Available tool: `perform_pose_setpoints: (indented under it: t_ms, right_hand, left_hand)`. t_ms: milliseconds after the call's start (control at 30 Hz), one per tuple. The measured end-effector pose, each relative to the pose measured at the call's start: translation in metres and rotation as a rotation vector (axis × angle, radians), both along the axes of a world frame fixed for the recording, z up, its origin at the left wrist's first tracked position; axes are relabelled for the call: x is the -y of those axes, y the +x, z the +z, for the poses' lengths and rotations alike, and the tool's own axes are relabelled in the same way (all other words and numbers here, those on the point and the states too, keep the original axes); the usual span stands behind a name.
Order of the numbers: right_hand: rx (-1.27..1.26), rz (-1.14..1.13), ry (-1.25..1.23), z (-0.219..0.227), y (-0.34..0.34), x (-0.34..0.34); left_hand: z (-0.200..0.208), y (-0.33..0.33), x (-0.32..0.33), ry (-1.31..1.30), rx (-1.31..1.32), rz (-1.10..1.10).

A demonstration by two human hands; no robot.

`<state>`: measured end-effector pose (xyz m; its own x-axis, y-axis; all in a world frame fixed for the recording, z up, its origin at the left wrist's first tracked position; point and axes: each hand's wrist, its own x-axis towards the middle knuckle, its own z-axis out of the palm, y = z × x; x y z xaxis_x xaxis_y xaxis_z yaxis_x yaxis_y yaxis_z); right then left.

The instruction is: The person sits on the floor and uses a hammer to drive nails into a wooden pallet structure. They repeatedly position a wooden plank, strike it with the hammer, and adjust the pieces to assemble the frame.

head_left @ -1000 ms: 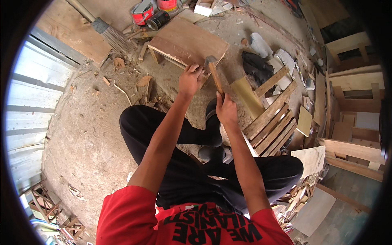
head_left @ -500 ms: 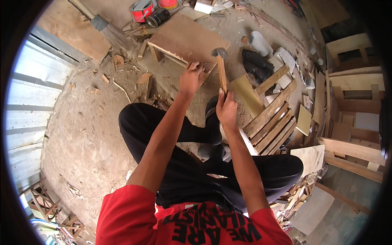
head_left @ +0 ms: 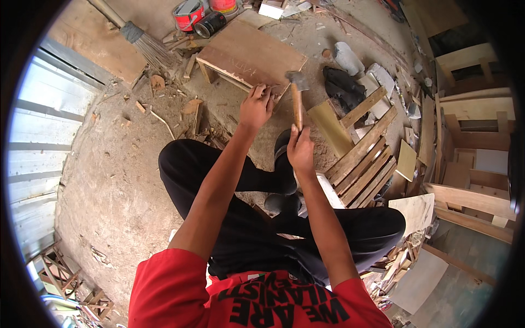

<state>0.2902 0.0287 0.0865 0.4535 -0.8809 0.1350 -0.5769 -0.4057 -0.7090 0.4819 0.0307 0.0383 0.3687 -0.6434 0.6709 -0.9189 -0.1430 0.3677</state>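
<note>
My right hand (head_left: 301, 148) is wrapped round the lower part of the wooden handle of a hammer (head_left: 297, 106). The metal head is raised over the near right corner of a low brown wooden box (head_left: 246, 52), just right of my left hand. My left hand (head_left: 256, 107) is at the box's near edge with its fingers bent and pinched together. Whatever they hold, if anything, is too small to make out. An opening shows under the box's top on its near left side, and the edge of the top is chipped pale.
Stacked wooden slats (head_left: 363, 172) and a yellowish board (head_left: 332, 128) lie right of my feet. A black cloth-like bundle (head_left: 344, 90) is beyond them. Behind the box are a red paint can (head_left: 188, 15), a dark can (head_left: 211, 24) and a broom (head_left: 145, 41). Wood scraps litter the floor.
The hammer head has come a little nearer and lower, and my right hand has shifted slightly toward me. My left hand stays at the box's edge, its fingers barely moved.
</note>
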Motion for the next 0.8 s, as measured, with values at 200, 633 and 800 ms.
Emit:
perform_pose_setpoints:
  t_ms: [200,633,800]
  right_hand:
    - [0.057,-0.018,-0.043,0.0,0.008,0.004]
    - [0.094,0.01,-0.082,0.016,0.014,-0.003]
    - [-0.082,-0.015,-0.036,-0.004,0.011,0.004]
  left_hand:
    - [-0.003,-0.005,-0.004,0.048,-0.011,0.013]
    - [-0.007,-0.006,-0.017,0.103,-0.183,-0.113]
    - [-0.009,-0.005,-0.02,0.056,-0.307,-0.191]
